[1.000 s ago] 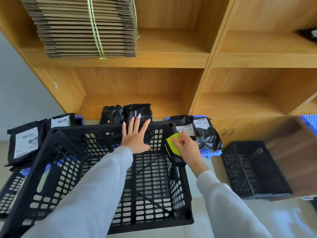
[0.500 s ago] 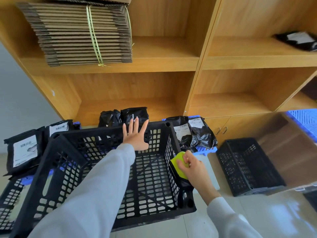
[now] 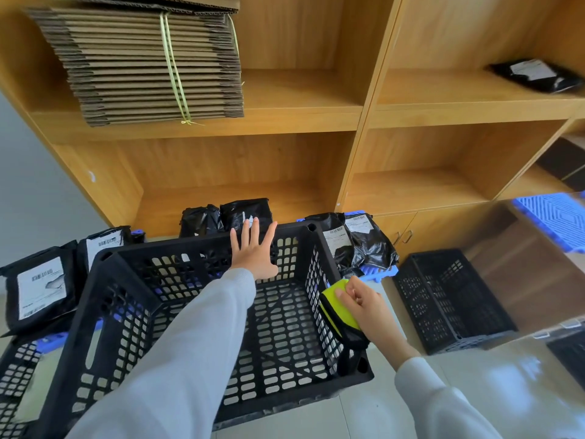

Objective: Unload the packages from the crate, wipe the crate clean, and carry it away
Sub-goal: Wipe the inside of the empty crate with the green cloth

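Both arms wear long, loose, pale grey sleeves of soft plain fabric, reaching the wrists. The left hand (image 3: pixel 253 252) and right hand (image 3: pixel 367 307) are bare, without rings.

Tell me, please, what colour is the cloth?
Yellow-green cloth with a black edge, head view.

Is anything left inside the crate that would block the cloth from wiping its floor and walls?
Nothing visible does. The crate is empty inside; the black packages lie outside it. The right hand presses the yellow cloth on the right wall's rim, and the left hand rests open against the far wall.
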